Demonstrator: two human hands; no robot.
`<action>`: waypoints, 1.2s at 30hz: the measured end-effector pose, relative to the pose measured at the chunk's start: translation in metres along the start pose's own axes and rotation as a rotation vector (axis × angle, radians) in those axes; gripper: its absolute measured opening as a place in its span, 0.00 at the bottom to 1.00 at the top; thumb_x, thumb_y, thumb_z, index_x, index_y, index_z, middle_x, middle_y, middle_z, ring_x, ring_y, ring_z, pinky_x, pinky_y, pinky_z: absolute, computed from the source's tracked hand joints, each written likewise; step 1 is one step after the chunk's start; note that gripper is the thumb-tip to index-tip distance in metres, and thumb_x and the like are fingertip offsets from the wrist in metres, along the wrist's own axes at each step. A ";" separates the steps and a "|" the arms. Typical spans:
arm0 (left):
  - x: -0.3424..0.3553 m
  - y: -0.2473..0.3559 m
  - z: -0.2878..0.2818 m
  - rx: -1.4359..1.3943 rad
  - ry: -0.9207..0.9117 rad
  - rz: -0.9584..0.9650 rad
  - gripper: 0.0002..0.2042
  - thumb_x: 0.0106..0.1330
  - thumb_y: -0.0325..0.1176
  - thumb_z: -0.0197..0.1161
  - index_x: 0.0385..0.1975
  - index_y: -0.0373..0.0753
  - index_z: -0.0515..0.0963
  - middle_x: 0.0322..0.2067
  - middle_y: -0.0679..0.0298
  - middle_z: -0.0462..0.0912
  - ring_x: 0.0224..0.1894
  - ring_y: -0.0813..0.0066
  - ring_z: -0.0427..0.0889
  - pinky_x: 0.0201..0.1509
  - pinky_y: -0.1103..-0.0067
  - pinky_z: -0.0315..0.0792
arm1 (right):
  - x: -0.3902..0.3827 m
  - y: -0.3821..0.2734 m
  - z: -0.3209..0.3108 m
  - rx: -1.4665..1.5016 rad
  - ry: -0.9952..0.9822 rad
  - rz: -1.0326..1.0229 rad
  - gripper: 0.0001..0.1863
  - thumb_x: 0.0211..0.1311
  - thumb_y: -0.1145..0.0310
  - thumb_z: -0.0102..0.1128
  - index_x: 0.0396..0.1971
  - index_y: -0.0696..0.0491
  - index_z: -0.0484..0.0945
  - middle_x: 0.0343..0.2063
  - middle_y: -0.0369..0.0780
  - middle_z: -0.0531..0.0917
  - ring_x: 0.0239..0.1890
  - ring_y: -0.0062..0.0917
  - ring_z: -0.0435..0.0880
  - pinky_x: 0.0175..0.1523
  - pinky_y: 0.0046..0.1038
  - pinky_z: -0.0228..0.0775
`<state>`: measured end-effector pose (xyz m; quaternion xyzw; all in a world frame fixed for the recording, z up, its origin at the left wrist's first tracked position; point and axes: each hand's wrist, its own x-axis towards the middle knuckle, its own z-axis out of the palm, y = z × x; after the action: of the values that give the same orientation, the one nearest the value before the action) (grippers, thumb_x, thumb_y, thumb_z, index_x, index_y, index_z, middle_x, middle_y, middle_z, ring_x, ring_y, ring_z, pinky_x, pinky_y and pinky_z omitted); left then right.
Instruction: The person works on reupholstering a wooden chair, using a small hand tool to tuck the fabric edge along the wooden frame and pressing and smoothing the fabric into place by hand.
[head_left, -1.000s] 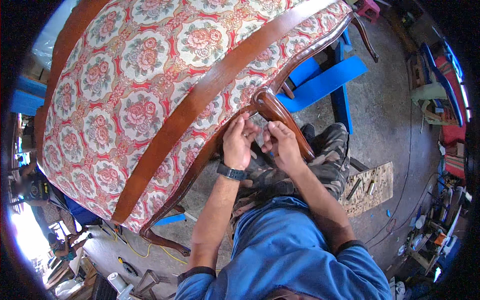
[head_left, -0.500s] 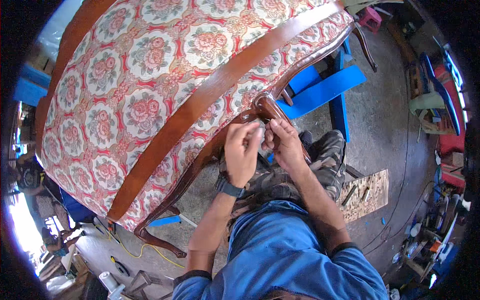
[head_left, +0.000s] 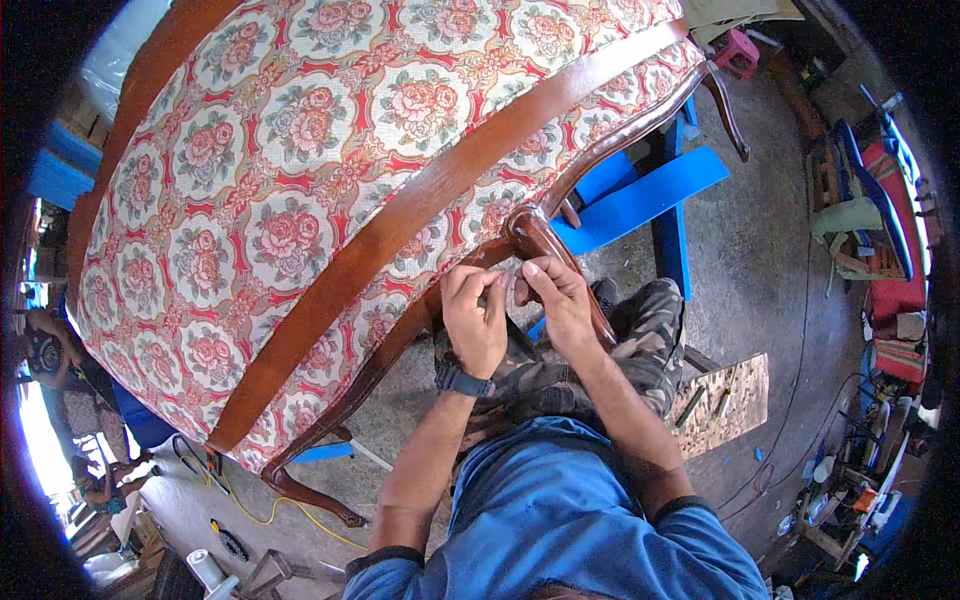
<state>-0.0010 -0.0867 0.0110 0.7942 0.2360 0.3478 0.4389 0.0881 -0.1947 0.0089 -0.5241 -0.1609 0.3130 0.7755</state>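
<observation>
A sofa in red-and-cream floral fabric (head_left: 290, 235) with a varnished brown wooden frame (head_left: 330, 305) takes up the upper left. My left hand (head_left: 474, 318) and my right hand (head_left: 562, 308) meet in front of its curved wooden leg (head_left: 540, 238). Fingertips of both hands are pinched close together, the left ones against the thumb, the right thumb over curled fingers. Whatever lies between them is too small or thin to make out. A dark watch (head_left: 463, 380) sits on my left wrist.
Blue boards (head_left: 650, 198) stand beyond the sofa's front leg. A chipboard piece (head_left: 725, 410) lies on the floor to my right. A yellow cord (head_left: 262, 515) runs near the left sofa leg. Tools and scraps (head_left: 850, 490) crowd the far right. Another person (head_left: 105, 480) is at the far left.
My fingertips have come closer together, the left hand's fingers closing in toward the right. Both hands sit slightly lower relative to the sofa leg. The view has shifted a little.
</observation>
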 end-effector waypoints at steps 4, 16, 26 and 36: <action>0.010 0.002 -0.004 0.188 0.048 0.133 0.04 0.65 0.26 0.71 0.35 0.35 0.84 0.35 0.59 0.78 0.41 0.56 0.76 0.49 0.63 0.69 | 0.003 -0.001 0.006 -0.098 -0.023 -0.026 0.11 0.81 0.69 0.56 0.39 0.59 0.82 0.30 0.34 0.83 0.34 0.16 0.79 0.42 0.22 0.72; 0.033 -0.004 -0.020 -0.002 0.043 -0.043 0.08 0.74 0.32 0.66 0.45 0.33 0.83 0.43 0.57 0.77 0.45 0.63 0.80 0.48 0.72 0.76 | 0.067 -0.017 0.005 -0.570 0.139 -0.071 0.12 0.78 0.67 0.57 0.37 0.60 0.82 0.21 0.36 0.77 0.25 0.18 0.75 0.32 0.26 0.68; 0.005 -0.014 -0.043 0.292 0.066 -0.010 0.10 0.72 0.34 0.67 0.44 0.34 0.85 0.43 0.53 0.86 0.52 0.54 0.82 0.60 0.63 0.73 | 0.153 -0.028 -0.012 -1.184 0.257 -0.205 0.11 0.56 0.69 0.67 0.31 0.63 0.88 0.30 0.58 0.87 0.31 0.48 0.89 0.42 0.47 0.82; -0.015 -0.057 -0.089 0.425 -0.059 0.165 0.10 0.77 0.30 0.64 0.47 0.30 0.84 0.48 0.53 0.84 0.54 0.57 0.81 0.59 0.63 0.75 | -0.135 -0.019 -0.160 -1.102 0.551 -0.206 0.08 0.59 0.77 0.64 0.39 0.55 0.83 0.37 0.49 0.85 0.41 0.47 0.86 0.45 0.44 0.80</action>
<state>-0.0817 -0.0207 -0.0100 0.8952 0.2250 0.3016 0.2387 0.0850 -0.4022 -0.0266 -0.8904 -0.1427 -0.0390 0.4306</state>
